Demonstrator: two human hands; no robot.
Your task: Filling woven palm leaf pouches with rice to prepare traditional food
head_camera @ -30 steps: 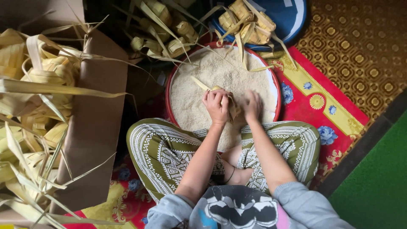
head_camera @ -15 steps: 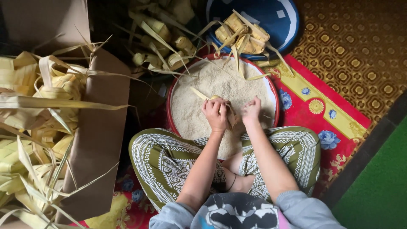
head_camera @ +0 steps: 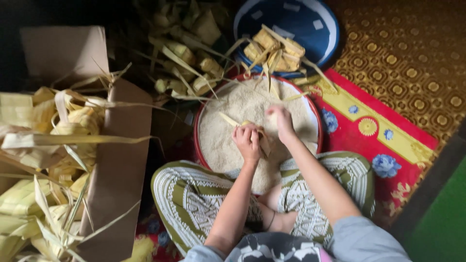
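Pouch over the rice, centre frame

We clamp our left hand [head_camera: 248,140] on the leaf pouch [head_camera: 259,138] above the rice basin [head_camera: 315,121]; our right hand [head_camera: 280,120], cupped, now lifts apart from it, where earlier both met. Tilt the pouch, we judge, and grains spill.

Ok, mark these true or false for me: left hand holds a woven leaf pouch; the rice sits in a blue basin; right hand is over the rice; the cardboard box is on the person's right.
1. The left hand holds a woven leaf pouch. True.
2. The rice sits in a blue basin. False: its basin is red-rimmed; the blue basin holds finished pouches.
3. The right hand is over the rice. True.
4. The cardboard box is on the person's right. False: it stands on the left.
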